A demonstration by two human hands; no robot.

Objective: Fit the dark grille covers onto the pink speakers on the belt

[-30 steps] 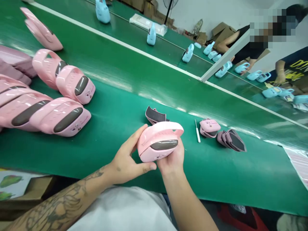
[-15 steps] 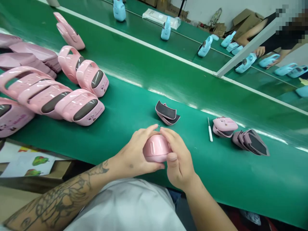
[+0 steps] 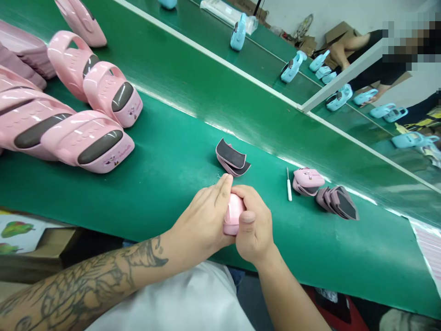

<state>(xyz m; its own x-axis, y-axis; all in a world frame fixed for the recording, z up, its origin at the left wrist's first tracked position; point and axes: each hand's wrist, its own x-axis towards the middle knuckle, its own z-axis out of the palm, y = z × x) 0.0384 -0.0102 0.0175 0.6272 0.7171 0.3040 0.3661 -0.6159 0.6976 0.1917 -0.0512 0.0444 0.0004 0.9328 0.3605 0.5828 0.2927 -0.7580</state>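
Between my two hands, close to my body, is a glossy pink plastic housing with rounded edges; most of it is covered by my fingers. My left hand wraps its left side, fingers together and pointing away from me. From the right, my right hand clasps it, thumb bent in front. Just beyond my fingertips lie curved pink panels with dark backing. Off to the right rests a thin screwdriver with a white handle, beside a printed pink panel stack and more dark-backed panels.
Several pink handled housings with dark windows crowd the left of the green table. A white rail crosses behind. Beyond it stand blue housings, and a co-worker's arm reaches among them.
My left hand has closed further over the pink housing, so less of it shows. The view has shifted, moving the pink housings further toward the left edge.
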